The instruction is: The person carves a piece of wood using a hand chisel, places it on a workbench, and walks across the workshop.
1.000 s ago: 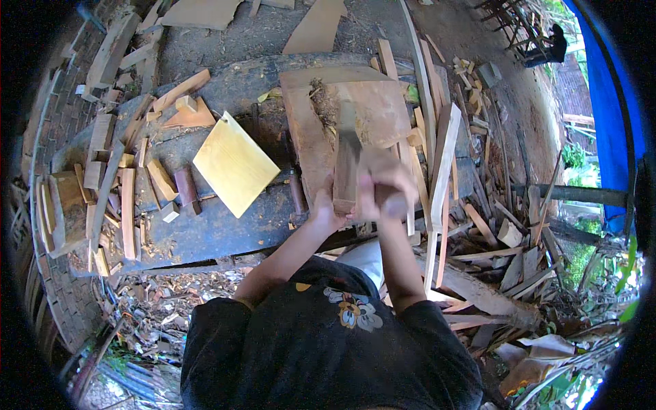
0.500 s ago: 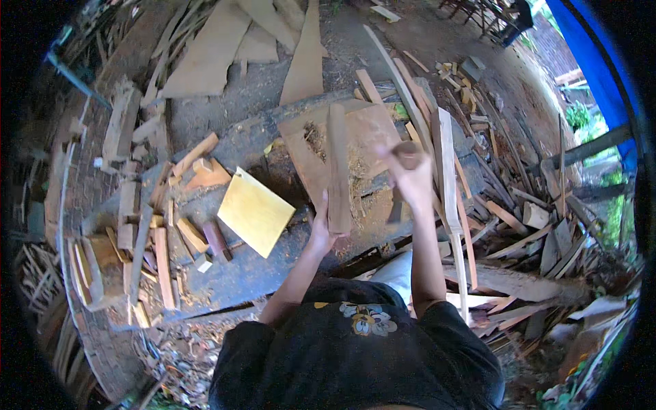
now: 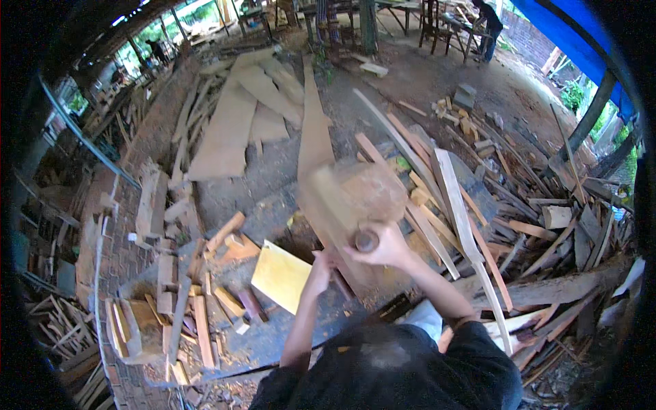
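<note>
My right hand (image 3: 387, 247) is closed around a round wooden piece (image 3: 367, 239), seen end-on with a darker middle; the rest of it is hidden. Beside it my left hand (image 3: 317, 275) is closed at the lower end of a long wooden block (image 3: 329, 195), which is smeared by motion. Both are over a brown board (image 3: 383, 191) lying on the dark work table. A short reddish-brown stick (image 3: 343, 285) shows just right of my left hand, partly covered. A pale yellow rectangular board (image 3: 279, 273) lies to the left of that hand.
Wood offcuts (image 3: 203, 331) crowd the table's left side. Long strips (image 3: 456, 205) lean along its right, beside a scrap heap (image 3: 547, 239). Thin brown sheets (image 3: 229, 137) lie on the ground beyond. Another person (image 3: 488, 31) stands at the far right.
My view has tilted up, showing more of the far yard. My right hand with the round piece has come left, close to the wooden block. The block's top now leans left and blurs.
</note>
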{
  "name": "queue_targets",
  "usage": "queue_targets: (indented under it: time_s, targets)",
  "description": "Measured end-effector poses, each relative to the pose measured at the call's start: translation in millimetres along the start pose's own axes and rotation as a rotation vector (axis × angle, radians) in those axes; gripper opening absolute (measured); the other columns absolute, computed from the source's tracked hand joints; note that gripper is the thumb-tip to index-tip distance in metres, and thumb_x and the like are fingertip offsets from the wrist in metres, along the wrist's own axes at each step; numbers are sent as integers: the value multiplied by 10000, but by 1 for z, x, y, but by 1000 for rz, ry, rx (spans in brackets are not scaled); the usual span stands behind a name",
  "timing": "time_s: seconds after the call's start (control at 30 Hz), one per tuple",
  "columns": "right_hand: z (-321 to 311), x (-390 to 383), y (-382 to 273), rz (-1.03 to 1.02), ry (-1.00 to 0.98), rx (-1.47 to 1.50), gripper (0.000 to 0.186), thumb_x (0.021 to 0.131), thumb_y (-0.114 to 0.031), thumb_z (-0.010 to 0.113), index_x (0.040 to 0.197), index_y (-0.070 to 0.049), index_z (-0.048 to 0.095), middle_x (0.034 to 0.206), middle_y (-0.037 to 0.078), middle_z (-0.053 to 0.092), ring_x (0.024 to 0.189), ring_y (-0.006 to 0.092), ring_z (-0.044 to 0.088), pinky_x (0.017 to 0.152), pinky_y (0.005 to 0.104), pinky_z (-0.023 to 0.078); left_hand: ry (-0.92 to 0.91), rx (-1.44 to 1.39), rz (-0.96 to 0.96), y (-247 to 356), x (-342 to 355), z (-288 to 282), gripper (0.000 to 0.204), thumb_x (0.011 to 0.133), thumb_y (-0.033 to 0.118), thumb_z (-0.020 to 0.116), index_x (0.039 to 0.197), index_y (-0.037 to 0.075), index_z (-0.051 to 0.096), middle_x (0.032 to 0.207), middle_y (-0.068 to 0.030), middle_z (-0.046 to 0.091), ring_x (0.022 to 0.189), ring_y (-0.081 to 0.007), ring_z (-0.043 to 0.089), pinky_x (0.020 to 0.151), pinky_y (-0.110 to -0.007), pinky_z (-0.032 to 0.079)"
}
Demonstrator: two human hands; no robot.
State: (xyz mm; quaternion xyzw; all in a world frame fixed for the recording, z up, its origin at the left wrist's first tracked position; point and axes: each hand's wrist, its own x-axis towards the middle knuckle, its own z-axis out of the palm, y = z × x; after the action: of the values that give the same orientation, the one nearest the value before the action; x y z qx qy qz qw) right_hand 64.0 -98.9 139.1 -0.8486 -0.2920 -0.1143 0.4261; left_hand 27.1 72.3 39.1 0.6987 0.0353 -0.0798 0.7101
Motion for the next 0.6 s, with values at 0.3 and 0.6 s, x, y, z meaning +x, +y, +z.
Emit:
queue_targets:
  time_s: [0.3,0.6]
  targets:
    - [-9,-25,40,-685,-515,-332,380,505,-328,641,738,-60,507,577,78,509,587,241,528,524,333,437,-820,-351,-557,46,-19,-45,852,690,681,238,1139,-28,385,998,-194,522,818,-256,559,652,-299,469]
    - [-38,-1,51,-428,-100,-120,233,629,-269,663,688,-73,553,547,74,542,476,195,532,461,283,430,-492,-810,-668,-4,-20,-21,367,846,256,392,1131,25,398,997,-90,523,841,-188,534,717,-359,437]
